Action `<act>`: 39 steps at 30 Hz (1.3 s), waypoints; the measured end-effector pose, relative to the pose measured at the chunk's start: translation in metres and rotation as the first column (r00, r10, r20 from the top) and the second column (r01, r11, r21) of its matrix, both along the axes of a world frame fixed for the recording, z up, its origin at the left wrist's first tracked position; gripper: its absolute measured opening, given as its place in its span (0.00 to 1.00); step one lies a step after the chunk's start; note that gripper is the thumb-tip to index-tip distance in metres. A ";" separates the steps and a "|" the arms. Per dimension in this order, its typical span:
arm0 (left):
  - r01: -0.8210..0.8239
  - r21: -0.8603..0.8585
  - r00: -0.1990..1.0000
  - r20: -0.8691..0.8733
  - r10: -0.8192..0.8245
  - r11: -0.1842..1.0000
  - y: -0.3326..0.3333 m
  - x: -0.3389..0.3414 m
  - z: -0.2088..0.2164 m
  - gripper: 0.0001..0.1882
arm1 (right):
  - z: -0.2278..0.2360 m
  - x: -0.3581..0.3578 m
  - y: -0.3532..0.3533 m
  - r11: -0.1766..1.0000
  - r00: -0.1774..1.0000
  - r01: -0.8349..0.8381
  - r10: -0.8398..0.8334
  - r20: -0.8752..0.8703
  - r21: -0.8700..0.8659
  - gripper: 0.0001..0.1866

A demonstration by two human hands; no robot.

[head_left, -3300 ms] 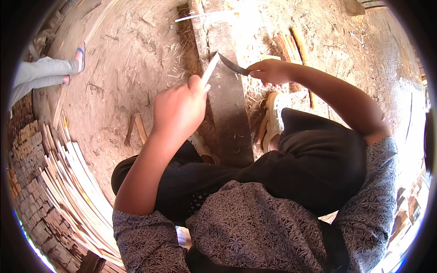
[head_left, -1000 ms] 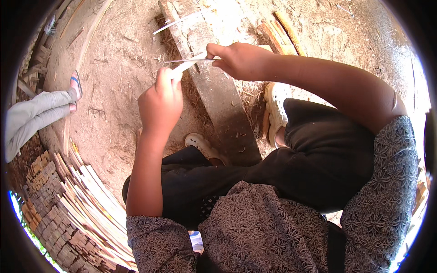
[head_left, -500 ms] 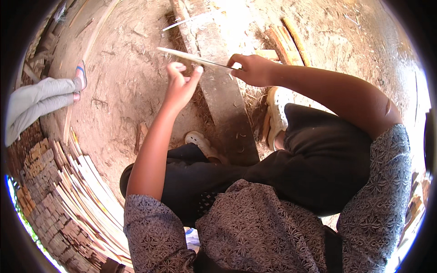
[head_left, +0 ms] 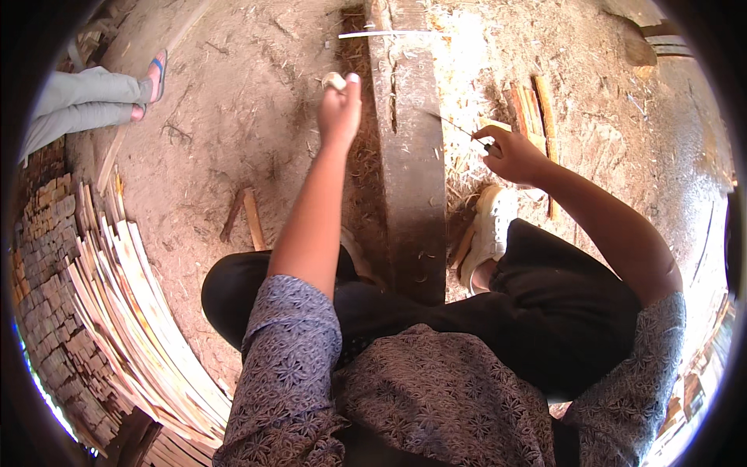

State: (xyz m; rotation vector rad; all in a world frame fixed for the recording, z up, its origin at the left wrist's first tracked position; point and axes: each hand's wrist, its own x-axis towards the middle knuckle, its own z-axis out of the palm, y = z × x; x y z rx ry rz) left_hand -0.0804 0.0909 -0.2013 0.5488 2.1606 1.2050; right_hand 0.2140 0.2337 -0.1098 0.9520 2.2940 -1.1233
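My left hand [head_left: 340,113] is closed, with the thumb pointing away from me, around a pale wooden stick [head_left: 333,81]. Only a short light end of it shows above the fingers. It is held beside the left edge of a long, dark wooden plank [head_left: 416,194]. To the right of the plank, my right hand [head_left: 510,156] grips a thin knife [head_left: 459,130]. The dark, narrow blade points left and away from me, apart from the stick; most of the handle is hidden in the fingers.
Across the plank's far part lies a thin white strip [head_left: 397,33]. Wood pieces [head_left: 537,117] and shavings lie right of the plank. Stacked wood blocks and long slats [head_left: 132,288] fill the lower left. Another person's legs [head_left: 93,97] extend in at the upper left.
My left hand, earlier with fingers apart near the stick, has moved away from me and closed on the stick. My right hand has moved right and nearer with the knife. The view has shifted.
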 end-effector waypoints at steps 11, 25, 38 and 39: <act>0.353 0.108 0.935 -0.069 -0.347 0.929 -0.040 -0.004 0.118 0.25 | -0.002 -0.026 0.004 0.997 0.999 -0.039 0.039 0.006 0.068 0.24; 0.496 -0.148 0.766 -0.390 -0.512 0.856 -0.102 0.054 0.181 0.10 | 0.016 -0.027 0.000 0.996 0.996 -0.076 0.078 -0.040 0.051 0.25; 0.546 -0.289 0.664 -0.423 -0.616 0.787 -0.108 0.078 0.178 0.12 | 0.036 -0.028 -0.009 0.994 0.993 -0.101 0.103 -0.056 0.041 0.22; 0.560 -0.325 0.613 -0.456 -0.645 0.762 -0.109 0.083 0.182 0.12 | 0.039 -0.027 -0.012 0.993 0.992 -0.119 0.120 -0.050 0.025 0.22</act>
